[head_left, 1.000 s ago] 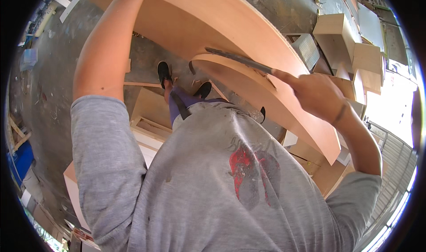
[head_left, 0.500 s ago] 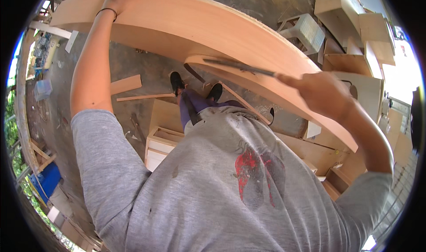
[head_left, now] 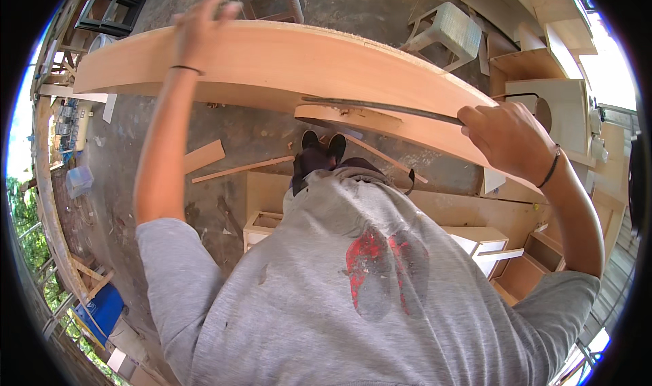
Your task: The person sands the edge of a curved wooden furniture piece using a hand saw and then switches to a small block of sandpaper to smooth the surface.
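Note:
A long, curved wooden panel (head_left: 285,56) with a pale raw edge spans the space in front of me. My left hand (head_left: 200,32) is over its left part, blurred by motion, fingers stretched out past the far edge; whether it touches the wood is unclear. On the right, my right hand (head_left: 502,131) is closed round the near end of a long, thin, dark file (head_left: 387,106). The file points left, lying along or just above the rounded cutout edge (head_left: 353,119) on the panel's near side. The hand covers the file's gripped end.
Plastic stools (head_left: 445,36) stand beyond the panel. Wooden boxes (head_left: 536,53) are stacked at the far right. Wood strips (head_left: 241,170) and offcuts lie on the concrete floor near my feet (head_left: 324,145). Open wooden drawers (head_left: 526,267) sit at the near right.
My left hand has come off its earlier hold on the panel's far edge and now shows spread fingers. My right hand has moved slightly right with the file. The view has shifted, and my feet are now together.

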Tool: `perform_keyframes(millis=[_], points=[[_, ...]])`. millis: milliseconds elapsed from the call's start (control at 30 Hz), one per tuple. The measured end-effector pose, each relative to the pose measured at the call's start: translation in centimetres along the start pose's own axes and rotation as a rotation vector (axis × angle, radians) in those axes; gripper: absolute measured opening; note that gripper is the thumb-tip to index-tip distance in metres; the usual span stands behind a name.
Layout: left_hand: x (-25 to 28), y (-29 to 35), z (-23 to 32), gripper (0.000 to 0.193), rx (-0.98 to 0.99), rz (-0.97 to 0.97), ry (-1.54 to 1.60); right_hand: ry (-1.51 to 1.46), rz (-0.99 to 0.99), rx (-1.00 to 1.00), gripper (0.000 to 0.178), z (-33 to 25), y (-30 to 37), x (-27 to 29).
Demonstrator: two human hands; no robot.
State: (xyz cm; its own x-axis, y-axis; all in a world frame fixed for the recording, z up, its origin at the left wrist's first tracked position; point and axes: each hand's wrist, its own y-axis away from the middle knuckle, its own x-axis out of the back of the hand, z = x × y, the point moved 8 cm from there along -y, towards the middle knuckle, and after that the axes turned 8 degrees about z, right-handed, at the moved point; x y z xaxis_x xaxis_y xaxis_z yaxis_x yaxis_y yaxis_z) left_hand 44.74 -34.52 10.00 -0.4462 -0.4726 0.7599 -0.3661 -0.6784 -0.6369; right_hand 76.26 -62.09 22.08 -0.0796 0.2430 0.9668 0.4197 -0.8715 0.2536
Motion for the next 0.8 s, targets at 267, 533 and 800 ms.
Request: perform_keyframes(millis=[267,533,800], points=[[-2.7,2.3,22.0,0.056,0.065,-0.316,0.176,0.048,-0.191,-0.09,0.015,0.5,-0.1,-1.2],[-2.9,0.3,21.8,0.038,-0.007,-0.274,0.068,0.038,-0.252,0.112,0.015,1.8,0.0,-5.7],[-4.1,0.6,21.3,0.039,-0.003,-0.331,0.017,0.044,-0.229,0.126,0.017,3.5,2.9,-8.0]])
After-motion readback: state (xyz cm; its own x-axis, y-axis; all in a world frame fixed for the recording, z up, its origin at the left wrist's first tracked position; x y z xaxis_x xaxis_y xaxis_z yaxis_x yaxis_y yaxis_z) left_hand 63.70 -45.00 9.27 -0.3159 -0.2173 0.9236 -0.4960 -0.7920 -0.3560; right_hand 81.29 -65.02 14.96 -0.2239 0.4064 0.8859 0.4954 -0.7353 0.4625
